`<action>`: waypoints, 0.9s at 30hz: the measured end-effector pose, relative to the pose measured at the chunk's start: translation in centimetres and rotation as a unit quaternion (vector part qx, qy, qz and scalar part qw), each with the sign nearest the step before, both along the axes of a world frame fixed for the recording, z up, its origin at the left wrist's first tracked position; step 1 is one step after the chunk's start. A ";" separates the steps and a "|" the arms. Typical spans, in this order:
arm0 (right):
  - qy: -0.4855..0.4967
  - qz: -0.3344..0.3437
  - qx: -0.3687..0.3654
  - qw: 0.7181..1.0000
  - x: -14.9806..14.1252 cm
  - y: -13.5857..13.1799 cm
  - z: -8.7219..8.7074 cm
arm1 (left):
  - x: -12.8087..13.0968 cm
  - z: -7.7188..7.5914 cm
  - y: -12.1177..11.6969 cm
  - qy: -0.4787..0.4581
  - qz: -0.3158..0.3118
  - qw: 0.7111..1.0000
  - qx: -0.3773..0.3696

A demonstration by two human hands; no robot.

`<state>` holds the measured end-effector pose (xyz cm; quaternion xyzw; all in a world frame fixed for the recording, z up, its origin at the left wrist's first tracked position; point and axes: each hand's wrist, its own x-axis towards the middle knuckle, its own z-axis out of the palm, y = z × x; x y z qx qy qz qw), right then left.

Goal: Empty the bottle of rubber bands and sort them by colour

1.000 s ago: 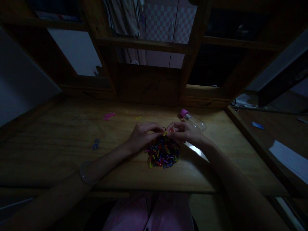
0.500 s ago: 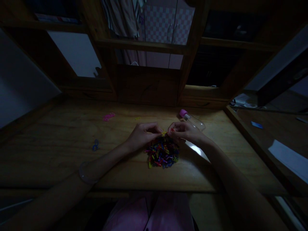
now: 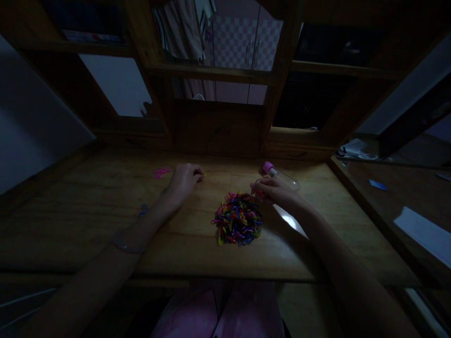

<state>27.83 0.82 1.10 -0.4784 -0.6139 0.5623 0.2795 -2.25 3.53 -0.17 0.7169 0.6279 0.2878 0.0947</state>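
A heaped pile of multicoloured paper clips [image 3: 237, 220] lies on the wooden desk in front of me. My left hand [image 3: 186, 180] is beyond the pile and to its left, thumb and fingers pinched low over the desk. A bit of yellow paper clip [image 3: 205, 173] shows at its fingertips; the rest is hidden. Just past the pile's right edge, my right hand [image 3: 273, 190] is closed, with a small red paper clip [image 3: 260, 193] partly visible among its fingers. Pink paper clips [image 3: 161, 172] sit together left of my left hand, and blue ones [image 3: 143, 210] lie nearer, beside my forearm.
A clear bottle with a pink cap [image 3: 268, 166] lies on its side behind my right hand. Wooden shelves [image 3: 218, 124] rise at the desk's back. To the right, a side surface holds white paper [image 3: 423, 234] and a small blue packet [image 3: 377, 184]. The light is dim.
My left hand has left the pile, moving left and away from me to where a lone yellow paper clip lay. My right hand has stayed beside the pile. The view has shifted slightly.
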 end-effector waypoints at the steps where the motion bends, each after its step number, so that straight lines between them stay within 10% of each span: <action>1: 0.006 0.000 -0.001 1.000 0.0 0.0 0.0 | 0.0 -0.1 0.0 0.008 -0.003 1.000 0.003; 27: 0.190 0.041 -0.095 0.976 -0.5 0.4 -0.4 | 0.4 -0.3 0.3 0.016 -0.047 0.986 0.160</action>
